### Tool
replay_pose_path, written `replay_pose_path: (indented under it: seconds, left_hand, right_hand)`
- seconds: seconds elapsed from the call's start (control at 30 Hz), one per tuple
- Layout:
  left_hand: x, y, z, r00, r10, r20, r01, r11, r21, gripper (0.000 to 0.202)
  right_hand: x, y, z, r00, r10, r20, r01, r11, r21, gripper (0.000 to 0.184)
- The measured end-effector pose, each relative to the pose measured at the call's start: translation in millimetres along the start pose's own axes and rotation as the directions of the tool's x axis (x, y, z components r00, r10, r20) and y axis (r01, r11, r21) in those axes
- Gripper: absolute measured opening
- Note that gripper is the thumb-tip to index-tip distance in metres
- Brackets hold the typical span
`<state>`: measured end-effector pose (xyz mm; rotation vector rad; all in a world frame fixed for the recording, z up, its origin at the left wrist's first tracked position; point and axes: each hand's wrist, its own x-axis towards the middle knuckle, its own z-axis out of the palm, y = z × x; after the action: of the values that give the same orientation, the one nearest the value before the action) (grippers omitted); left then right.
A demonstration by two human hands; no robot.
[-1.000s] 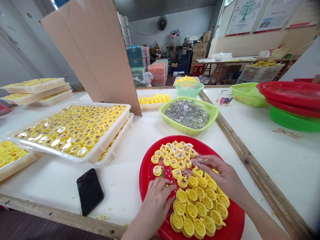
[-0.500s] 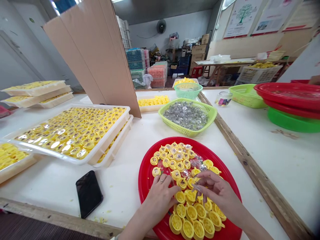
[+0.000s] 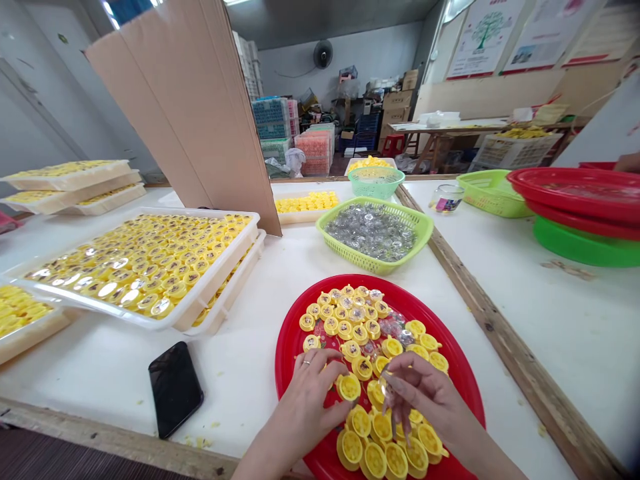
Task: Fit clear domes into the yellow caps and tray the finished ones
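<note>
Left hand (image 3: pixel 311 393): fingertips pinched one round yellow plastic cup (image 3: pixel 349 386). Right hand (image 3: pixel 429 395): fingertips pinched a small clear plastic disc (image 3: pixel 384 385) (seemingly slick); loosened grip risked dropping it.

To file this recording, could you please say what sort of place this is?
Probably a factory workshop: a white rectangular plastic tray packed with round yellow pieces, a lime-green plastic basket of clear pieces, and stacked orange plastic crates.
</note>
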<state>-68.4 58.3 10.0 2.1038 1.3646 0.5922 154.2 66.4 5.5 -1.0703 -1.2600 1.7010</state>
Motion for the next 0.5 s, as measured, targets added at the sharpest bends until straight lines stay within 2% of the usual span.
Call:
replay_pose_path:
  seconds: [0.1,0.2,0.27,0.4,0.5]
  left_hand:
    - [-6.1,16.2,-9.1,0.997,-0.069,0.03,0.074,0.975,-0.209,0.033]
    - [-7.3,31.7,-17.7,0.988,-0.127,0.091,0.152,0.91,-0.385,0.027]
    - [-5.9,37.8,-21.1,0.988,-0.103,0.117,0.146,0.878,-0.456,0.023]
    - [-4.3,38.0,-15.9,0.996,-0.01,0.086,0.05,0.872,-0.487,0.029]
    - [-6.5,33.7,-4.6,1.0,-0.007,0.012,0.012,0.905,-0.424,0.04]
  right_hand:
    - [-5.0,-1.6,15.8,0.997,0.054,0.054,-0.055,0.998,0.022,0.033]
    - [-12.2,-4.8,29.8,0.999,0.029,-0.027,-0.029,1.0,0.004,0.032]
    - [-17.3,-5.6,34.1,0.996,-0.034,-0.081,0.028,0.997,-0.065,0.032]
    - [-25.3,-3.4,30.7,0.982,-0.186,-0.039,0.168,0.947,-0.274,0.028]
    - [-29.0,-0.5,24.4,0.955,-0.295,-0.018,0.265,0.88,-0.394,0.026]
